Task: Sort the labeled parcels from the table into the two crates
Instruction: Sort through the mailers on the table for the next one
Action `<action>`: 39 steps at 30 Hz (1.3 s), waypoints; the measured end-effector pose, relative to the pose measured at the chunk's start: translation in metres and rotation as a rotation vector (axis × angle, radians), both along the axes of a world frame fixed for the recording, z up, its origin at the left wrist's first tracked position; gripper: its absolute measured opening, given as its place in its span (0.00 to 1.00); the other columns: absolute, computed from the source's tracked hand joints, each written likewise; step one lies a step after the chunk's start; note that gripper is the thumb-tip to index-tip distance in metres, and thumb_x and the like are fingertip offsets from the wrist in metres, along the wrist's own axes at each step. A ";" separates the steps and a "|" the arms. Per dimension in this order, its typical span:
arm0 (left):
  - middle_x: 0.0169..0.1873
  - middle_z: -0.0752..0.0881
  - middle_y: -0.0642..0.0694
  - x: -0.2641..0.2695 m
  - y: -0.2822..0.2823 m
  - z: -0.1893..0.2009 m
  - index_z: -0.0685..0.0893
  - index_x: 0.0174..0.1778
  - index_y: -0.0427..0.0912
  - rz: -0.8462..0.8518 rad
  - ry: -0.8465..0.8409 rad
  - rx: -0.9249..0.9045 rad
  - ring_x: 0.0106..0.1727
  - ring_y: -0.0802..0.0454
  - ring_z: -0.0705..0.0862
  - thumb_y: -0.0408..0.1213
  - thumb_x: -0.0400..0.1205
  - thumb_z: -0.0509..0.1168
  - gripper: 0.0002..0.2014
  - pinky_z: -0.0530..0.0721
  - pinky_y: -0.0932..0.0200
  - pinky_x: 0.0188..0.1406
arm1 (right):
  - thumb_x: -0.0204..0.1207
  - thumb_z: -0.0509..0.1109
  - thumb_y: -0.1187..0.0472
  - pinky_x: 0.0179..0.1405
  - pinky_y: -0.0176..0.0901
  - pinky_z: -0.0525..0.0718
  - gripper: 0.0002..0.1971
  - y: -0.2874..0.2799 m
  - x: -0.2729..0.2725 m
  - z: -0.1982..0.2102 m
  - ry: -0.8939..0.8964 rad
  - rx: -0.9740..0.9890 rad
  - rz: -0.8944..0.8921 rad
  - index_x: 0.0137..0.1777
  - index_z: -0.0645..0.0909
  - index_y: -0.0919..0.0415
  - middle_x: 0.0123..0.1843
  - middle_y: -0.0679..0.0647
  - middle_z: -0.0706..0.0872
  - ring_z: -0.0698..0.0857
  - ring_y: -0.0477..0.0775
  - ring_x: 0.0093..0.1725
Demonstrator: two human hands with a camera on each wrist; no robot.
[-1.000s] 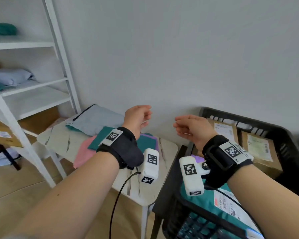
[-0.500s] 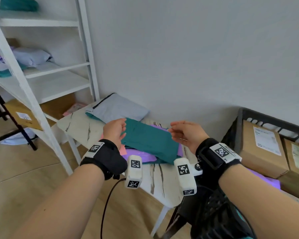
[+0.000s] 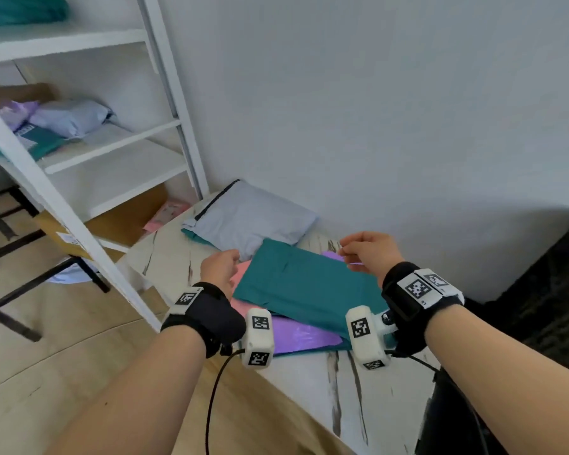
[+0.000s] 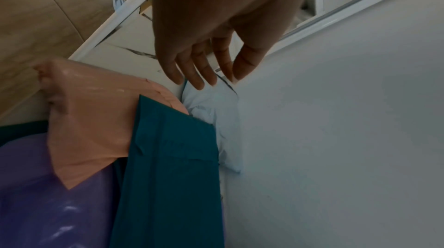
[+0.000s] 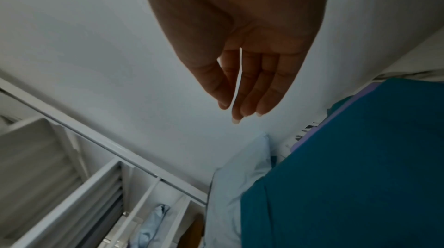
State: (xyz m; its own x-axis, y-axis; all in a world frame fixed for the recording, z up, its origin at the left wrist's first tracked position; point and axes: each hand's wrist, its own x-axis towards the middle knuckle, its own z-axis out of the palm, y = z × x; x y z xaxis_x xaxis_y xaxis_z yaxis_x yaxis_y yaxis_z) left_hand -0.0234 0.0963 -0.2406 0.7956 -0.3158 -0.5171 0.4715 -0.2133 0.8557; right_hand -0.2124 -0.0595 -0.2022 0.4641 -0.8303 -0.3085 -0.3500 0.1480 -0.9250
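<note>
Several soft mailer parcels lie on the marble-patterned table (image 3: 309, 389). A teal parcel (image 3: 309, 287) lies on top, over a purple one (image 3: 303, 336) and a pink one (image 3: 242, 274). A grey-blue parcel (image 3: 250, 218) sits behind them by the wall. My left hand (image 3: 225, 261) hovers at the teal parcel's left corner, fingers relaxed over the grey-blue parcel (image 4: 211, 104) and holding nothing. My right hand (image 3: 352, 247) hovers above the teal parcel's far right edge, its fingers (image 5: 250, 100) straight and empty. A black crate (image 3: 552, 307) shows at the right edge.
A white shelf unit (image 3: 112, 152) stands left of the table with more parcels and a cardboard box (image 3: 122, 221) on it. The grey wall runs right behind the table. Wooden floor lies at the lower left.
The view has swung left from the crate to the table. Both hands have come down from chest height to just over the parcels, still empty.
</note>
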 end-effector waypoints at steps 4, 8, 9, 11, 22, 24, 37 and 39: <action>0.40 0.79 0.45 0.019 -0.029 -0.025 0.77 0.38 0.40 -0.066 0.012 0.107 0.53 0.47 0.77 0.32 0.83 0.61 0.08 0.72 0.56 0.48 | 0.74 0.66 0.76 0.32 0.38 0.81 0.12 -0.028 0.017 -0.037 0.096 0.005 0.009 0.35 0.82 0.60 0.32 0.57 0.84 0.79 0.49 0.29; 0.44 0.80 0.43 0.029 -0.044 -0.052 0.79 0.37 0.40 -0.157 0.031 0.191 0.51 0.47 0.75 0.31 0.82 0.62 0.08 0.74 0.56 0.45 | 0.73 0.69 0.75 0.34 0.41 0.81 0.13 -0.039 0.025 -0.077 0.196 0.012 0.093 0.33 0.81 0.58 0.34 0.58 0.84 0.79 0.50 0.31; 0.42 0.81 0.43 0.030 -0.046 -0.056 0.81 0.40 0.37 -0.175 0.036 0.221 0.49 0.48 0.76 0.30 0.81 0.62 0.05 0.74 0.57 0.45 | 0.73 0.69 0.74 0.35 0.41 0.82 0.13 -0.039 0.025 -0.086 0.219 0.019 0.119 0.34 0.81 0.57 0.35 0.57 0.84 0.80 0.50 0.33; 0.37 0.80 0.43 0.032 -0.052 -0.063 0.82 0.41 0.36 -0.218 0.028 0.249 0.41 0.50 0.77 0.27 0.79 0.62 0.05 0.75 0.63 0.32 | 0.75 0.70 0.72 0.39 0.42 0.84 0.13 -0.040 0.024 -0.100 0.277 0.024 0.185 0.34 0.82 0.54 0.35 0.53 0.84 0.81 0.50 0.37; 0.59 0.84 0.37 0.045 -0.075 -0.056 0.81 0.61 0.35 -0.335 -0.100 0.298 0.52 0.44 0.83 0.26 0.75 0.71 0.18 0.81 0.55 0.52 | 0.76 0.71 0.67 0.60 0.46 0.83 0.08 -0.049 0.020 -0.129 0.452 0.014 0.271 0.44 0.84 0.51 0.45 0.47 0.85 0.83 0.49 0.50; 0.53 0.83 0.42 0.047 -0.079 -0.056 0.81 0.57 0.38 -0.385 -0.113 0.296 0.44 0.47 0.83 0.24 0.76 0.70 0.15 0.82 0.57 0.45 | 0.76 0.71 0.67 0.58 0.45 0.82 0.09 -0.050 0.021 -0.133 0.448 0.011 0.269 0.44 0.83 0.51 0.43 0.44 0.83 0.82 0.49 0.49; 0.52 0.85 0.35 0.059 -0.107 -0.036 0.82 0.61 0.28 -0.583 -0.005 0.167 0.36 0.48 0.83 0.27 0.82 0.66 0.12 0.83 0.56 0.38 | 0.70 0.79 0.53 0.56 0.39 0.76 0.22 -0.045 0.025 -0.112 0.542 -0.021 0.297 0.63 0.79 0.52 0.53 0.50 0.80 0.80 0.50 0.55; 0.55 0.85 0.35 0.062 -0.113 -0.028 0.81 0.62 0.29 -0.579 0.000 0.146 0.40 0.43 0.84 0.28 0.83 0.66 0.13 0.85 0.52 0.43 | 0.68 0.81 0.50 0.64 0.39 0.73 0.31 -0.043 0.024 -0.099 0.532 -0.017 0.347 0.70 0.75 0.51 0.62 0.50 0.78 0.77 0.49 0.65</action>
State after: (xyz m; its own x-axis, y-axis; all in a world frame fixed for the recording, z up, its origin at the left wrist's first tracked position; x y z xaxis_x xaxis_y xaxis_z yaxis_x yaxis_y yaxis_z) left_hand 0.0381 -0.0163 -0.2690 0.5153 -0.6237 -0.5877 0.2434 -0.5510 0.7982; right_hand -0.1885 -0.1023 -0.3015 0.4942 -0.6658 -0.5591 -0.7873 -0.0700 -0.6126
